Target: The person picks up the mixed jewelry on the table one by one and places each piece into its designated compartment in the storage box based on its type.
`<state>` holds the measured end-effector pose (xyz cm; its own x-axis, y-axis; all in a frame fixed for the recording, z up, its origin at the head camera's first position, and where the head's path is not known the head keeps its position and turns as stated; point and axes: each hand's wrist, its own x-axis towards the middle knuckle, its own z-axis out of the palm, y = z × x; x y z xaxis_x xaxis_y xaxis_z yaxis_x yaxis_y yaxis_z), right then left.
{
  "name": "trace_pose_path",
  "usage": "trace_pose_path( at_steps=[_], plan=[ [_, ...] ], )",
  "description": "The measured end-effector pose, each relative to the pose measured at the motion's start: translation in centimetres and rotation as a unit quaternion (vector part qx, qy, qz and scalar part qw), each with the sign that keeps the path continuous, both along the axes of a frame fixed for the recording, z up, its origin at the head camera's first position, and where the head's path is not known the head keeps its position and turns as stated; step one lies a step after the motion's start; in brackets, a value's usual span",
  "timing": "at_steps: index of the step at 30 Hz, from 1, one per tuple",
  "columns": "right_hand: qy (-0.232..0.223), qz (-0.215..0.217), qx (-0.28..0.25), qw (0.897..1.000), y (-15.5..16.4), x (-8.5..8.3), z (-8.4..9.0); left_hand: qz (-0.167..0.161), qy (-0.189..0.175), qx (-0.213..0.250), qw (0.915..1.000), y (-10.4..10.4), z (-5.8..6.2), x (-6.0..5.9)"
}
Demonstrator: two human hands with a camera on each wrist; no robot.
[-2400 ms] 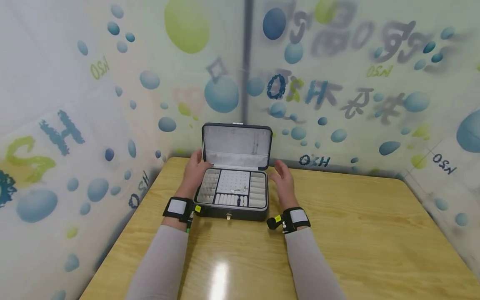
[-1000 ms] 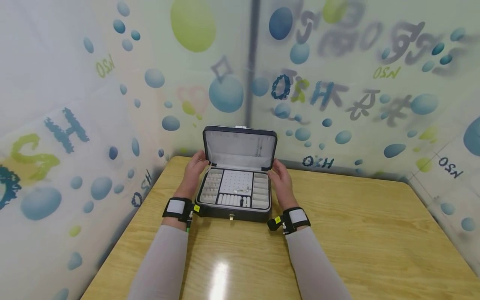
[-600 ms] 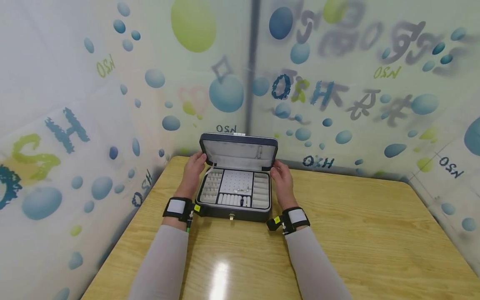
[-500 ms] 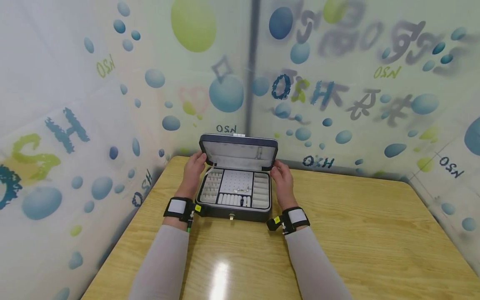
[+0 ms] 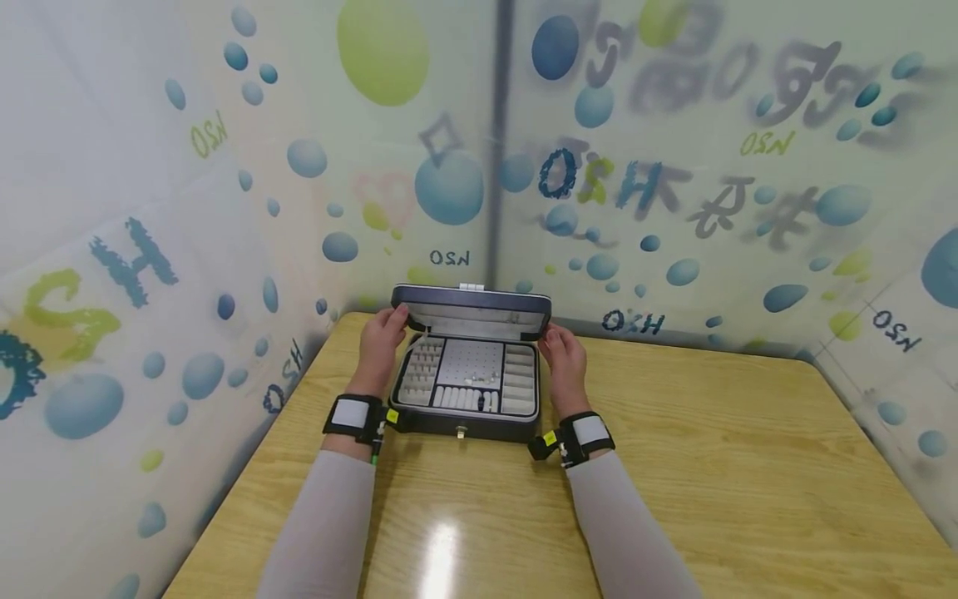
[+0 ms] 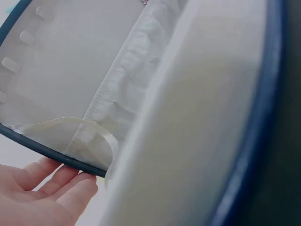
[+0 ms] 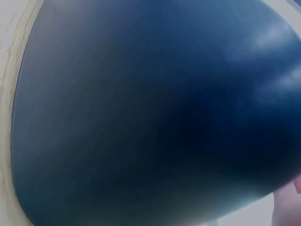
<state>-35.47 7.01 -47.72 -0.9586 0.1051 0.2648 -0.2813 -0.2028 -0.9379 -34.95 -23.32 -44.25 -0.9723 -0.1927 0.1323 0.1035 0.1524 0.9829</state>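
Observation:
A dark blue jewelry box [image 5: 494, 428] stands on the table, its pale-lined lid [image 5: 471, 298] tipped partway forward over the base. Inside are ring rolls, small compartments and a dotted panel [image 5: 471, 362] with a few little shiny pieces. My left hand [image 5: 380, 341] holds the lid's left edge; in the left wrist view its fingers [image 6: 61, 181] meet the dark rim, near a pale ribbon [image 6: 101, 126]. At the lid's right edge, my right hand [image 5: 565, 362] grips with bent fingers. The dark box side [image 7: 141, 117] fills most of the right wrist view, hiding nearly all of that hand.
The wooden table [image 5: 711, 449] extends to the right and in front of the box. Behind and to the left rise pale curtain walls [image 5: 449, 108] printed with blue and green dots and letters.
The hands have come in from beside the box onto the lid's two edges. The lid has tilted forward and down from nearly upright, and the hands have followed it slightly.

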Motion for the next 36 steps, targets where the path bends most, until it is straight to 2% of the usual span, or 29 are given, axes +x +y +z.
trace_pose_path(
  at_steps=[3, 8, 13, 19, 25, 36],
  plan=[
    [-0.011, 0.004, -0.012, 1.0, 0.1, 0.1, 0.1, 0.002, -0.002, -0.003, 1.0, 0.0, 0.2, 0.3],
    [-0.023, 0.011, 0.009, 1.0, 0.5, 0.4, 0.2, -0.004, -0.012, 0.002, 0.9999, -0.3, 0.3, 0.7],
    [-0.026, 0.017, 0.02, 0.999, 0.8, 0.7, 0.0, -0.023, -0.028, 0.013, 0.9993, -0.8, 0.1, 1.1],
    [-0.029, 0.025, 0.029, 0.999, 1.2, 0.9, -0.3, -0.056, -0.02, 0.021, 0.998, -1.4, 0.1, 1.9],
    [-0.022, 0.04, 0.039, 0.998, 1.6, 1.2, -0.6, -0.084, -0.02, 0.002, 0.9962, -2.0, 0.0, 2.6],
    [-0.012, 0.047, 0.078, 0.996, 2.3, 1.7, -1.0, -0.152, -0.026, -0.056, 0.9864, -3.8, -0.1, 2.8]
  ],
)
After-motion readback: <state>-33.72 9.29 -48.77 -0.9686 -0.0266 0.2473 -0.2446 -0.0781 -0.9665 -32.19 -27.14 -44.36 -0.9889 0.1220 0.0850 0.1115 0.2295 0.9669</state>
